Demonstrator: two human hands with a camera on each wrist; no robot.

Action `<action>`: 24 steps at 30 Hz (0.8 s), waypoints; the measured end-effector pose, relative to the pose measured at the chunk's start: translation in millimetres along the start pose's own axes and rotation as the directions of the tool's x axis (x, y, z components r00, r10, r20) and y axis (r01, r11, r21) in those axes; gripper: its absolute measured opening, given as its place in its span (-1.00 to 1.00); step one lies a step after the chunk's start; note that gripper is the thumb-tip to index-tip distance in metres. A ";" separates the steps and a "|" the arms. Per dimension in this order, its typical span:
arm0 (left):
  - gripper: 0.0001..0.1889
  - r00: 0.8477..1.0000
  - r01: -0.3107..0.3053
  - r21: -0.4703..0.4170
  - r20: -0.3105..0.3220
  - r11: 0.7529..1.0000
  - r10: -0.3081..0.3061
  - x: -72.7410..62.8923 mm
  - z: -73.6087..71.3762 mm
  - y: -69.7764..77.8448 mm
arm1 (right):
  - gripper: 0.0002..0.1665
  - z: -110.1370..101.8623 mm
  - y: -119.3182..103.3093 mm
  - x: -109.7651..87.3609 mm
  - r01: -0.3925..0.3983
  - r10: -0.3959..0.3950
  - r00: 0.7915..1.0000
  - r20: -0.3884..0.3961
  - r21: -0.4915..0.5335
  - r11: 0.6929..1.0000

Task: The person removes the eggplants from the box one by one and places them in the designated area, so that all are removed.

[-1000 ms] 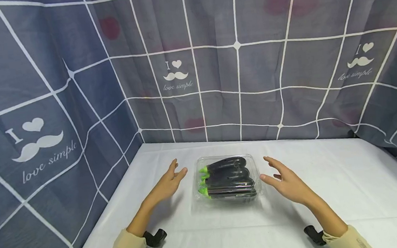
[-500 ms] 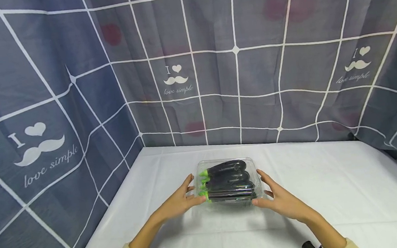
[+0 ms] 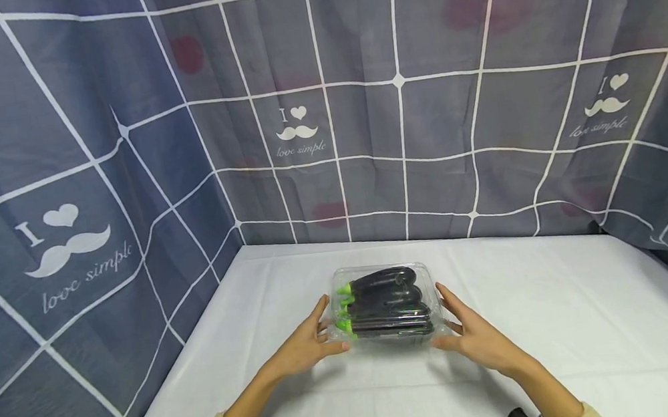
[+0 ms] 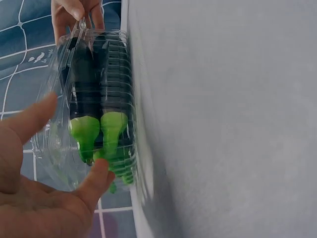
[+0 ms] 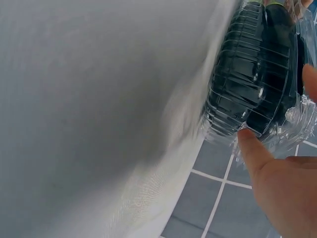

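In the head view, the clear plastic box (image 3: 427, 280) is sitting on the white table (image 3: 573, 306), with dark eggplants (image 3: 385, 297) lying inside it and their green ends (image 3: 343, 327) pointing towards 9 o'clock. The left hand (image 3: 304, 347) is framing the box from its 8 o'clock and the right hand (image 3: 479, 339) from its 4 o'clock, each holding thumb and fingers spread around a near corner. The checked curtain (image 3: 434, 118) is hanging beyond, at 12 o'clock. Compared with a second ago, the hands are now closing round the box instead of standing off to its sides, while the box itself is lying in the same place. That is marking, as I judge it, a shift from reaching to handling.

In the left wrist view, the box is filling the area around 9 o'clock, its green ends facing the left hand. That hand is showing at 8 o'clock, spread; one fingertip (image 4: 94, 181) is overlapping the ribbed side, but I cannot tell whether it is pressing. The right hand is showing at 11 o'clock, at the far end.

In the right wrist view, the box is lying towards 2 o'clock. The right hand is reaching in from 4 o'clock, spread, one fingertip apparently touching the ribbed side. Whether either hand is truly gripping is remaining unclear.
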State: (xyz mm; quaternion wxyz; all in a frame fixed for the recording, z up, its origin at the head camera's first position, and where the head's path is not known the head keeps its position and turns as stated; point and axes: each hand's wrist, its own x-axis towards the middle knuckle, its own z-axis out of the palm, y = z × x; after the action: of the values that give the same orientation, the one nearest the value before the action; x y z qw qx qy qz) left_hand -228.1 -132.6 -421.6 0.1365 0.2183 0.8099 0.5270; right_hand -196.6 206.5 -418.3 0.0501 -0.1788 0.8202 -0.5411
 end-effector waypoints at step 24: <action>-0.05 0.999 -0.040 0.079 0.020 0.996 0.039 -1.3 -1.7 -0.7 | -0.03 5.8 -3.6 -2.0 -0.078 0.081 0.996 -0.023 0.116 0.990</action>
State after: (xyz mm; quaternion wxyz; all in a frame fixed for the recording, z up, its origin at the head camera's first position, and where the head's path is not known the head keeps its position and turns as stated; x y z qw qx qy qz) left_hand -227.9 -134.8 -421.6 0.1249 0.2445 0.8244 0.4950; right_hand -192.3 200.9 -417.7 0.0706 -0.1355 0.7947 -0.5874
